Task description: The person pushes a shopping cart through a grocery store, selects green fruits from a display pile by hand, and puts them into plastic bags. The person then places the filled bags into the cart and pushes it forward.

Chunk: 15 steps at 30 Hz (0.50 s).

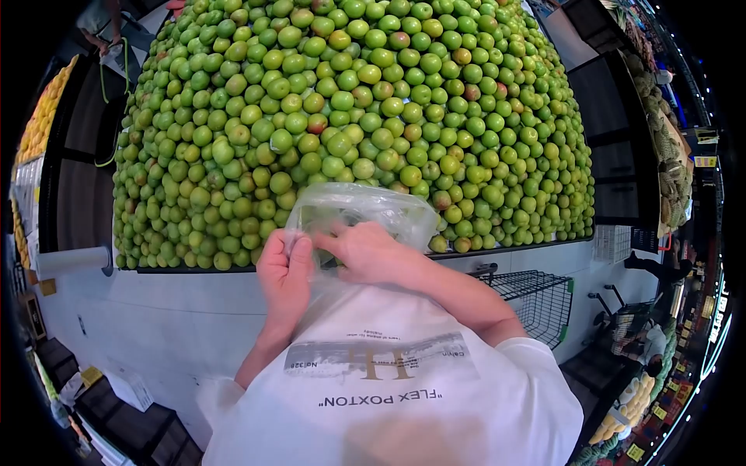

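A clear plastic bag (404, 208) is held in front of my chest, at the near edge of a big heap of round green fruit (350, 101). My left hand (286, 262) pinches the left side of the bag between thumb and fingers. Bent toward the left, my right hand (364, 252) has its fingers on the film near the bag's mouth, close to my left fingertips. Those right fingertips are partly hidden by the crinkled plastic. Some of the fruit has yellowish or reddish patches.
A wire shopping cart (536, 299) with green trim stands to my right. Dark display stands (618, 124) flank the heap, and yellow fruit (43, 116) lies at far left. One person (113, 31) is at upper left, another (649, 342) at right beside a cart.
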{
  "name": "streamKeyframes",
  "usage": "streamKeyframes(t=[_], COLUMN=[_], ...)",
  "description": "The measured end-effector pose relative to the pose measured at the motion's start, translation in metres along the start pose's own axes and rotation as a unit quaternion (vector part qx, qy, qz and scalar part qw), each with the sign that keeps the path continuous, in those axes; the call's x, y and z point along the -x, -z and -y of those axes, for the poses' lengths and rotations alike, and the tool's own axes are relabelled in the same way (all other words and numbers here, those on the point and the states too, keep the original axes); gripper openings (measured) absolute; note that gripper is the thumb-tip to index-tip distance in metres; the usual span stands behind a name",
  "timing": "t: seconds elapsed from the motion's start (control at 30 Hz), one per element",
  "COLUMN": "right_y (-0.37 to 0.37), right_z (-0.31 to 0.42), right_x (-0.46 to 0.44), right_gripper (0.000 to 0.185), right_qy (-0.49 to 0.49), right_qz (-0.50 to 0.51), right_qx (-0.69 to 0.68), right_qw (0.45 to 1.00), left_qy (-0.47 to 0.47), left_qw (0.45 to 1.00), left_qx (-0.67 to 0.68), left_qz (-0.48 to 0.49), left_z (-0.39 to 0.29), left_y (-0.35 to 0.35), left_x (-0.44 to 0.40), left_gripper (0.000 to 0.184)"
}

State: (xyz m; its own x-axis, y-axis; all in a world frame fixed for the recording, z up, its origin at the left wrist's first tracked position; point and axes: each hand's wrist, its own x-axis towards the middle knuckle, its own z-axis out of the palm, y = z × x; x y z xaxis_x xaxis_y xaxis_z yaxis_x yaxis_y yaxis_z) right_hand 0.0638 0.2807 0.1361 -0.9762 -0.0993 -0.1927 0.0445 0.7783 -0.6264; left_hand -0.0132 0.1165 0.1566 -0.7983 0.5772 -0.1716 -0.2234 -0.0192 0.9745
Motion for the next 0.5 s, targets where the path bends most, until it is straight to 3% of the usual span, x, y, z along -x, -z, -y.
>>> streamKeyframes(t=[0.2, 0.27, 0.3, 0.37, 0.43, 0.5], right_y=[0.016, 0.049, 0.063, 0.088, 0.089, 0.077], right_z=[0.006, 0.011, 0.008, -0.007, -0.034, -0.064], right_x=[0.008, 0.012, 0.01, -0.002, -0.026, -0.048], right_gripper=[0.034, 0.021, 0.021, 0.014, 0.013, 0.018], right_qy=[0.043, 0.087, 0.089, 0.106, 0.019, 0.033], right_qz=[-0.02, -0.071, -0.068, -0.247, -0.32, -0.319], right_qx=[0.031, -0.115, -0.115, -0.126, -0.039, 0.039], right_qw=[0.998, 0.987, 0.987, 0.955, 0.947, 0.947], left_qy=[0.044, 0.041, 0.05, 0.059, 0.065, 0.072], left_qw=[0.997, 0.997, 0.997, 0.996, 0.995, 0.995], left_qx=[0.046, 0.045, 0.051, 0.057, 0.06, 0.052], left_qz=[-0.036, -0.04, -0.038, -0.038, -0.04, -0.042], left_z=[0.0, 0.0, -0.001, -0.001, -0.001, -0.003], left_y=[0.003, 0.004, 0.005, 0.005, 0.004, 0.003], left_x=[-0.004, -0.003, -0.003, -0.002, -0.003, -0.002], left_gripper=[0.014, 0.014, 0.013, 0.012, 0.014, 0.014])
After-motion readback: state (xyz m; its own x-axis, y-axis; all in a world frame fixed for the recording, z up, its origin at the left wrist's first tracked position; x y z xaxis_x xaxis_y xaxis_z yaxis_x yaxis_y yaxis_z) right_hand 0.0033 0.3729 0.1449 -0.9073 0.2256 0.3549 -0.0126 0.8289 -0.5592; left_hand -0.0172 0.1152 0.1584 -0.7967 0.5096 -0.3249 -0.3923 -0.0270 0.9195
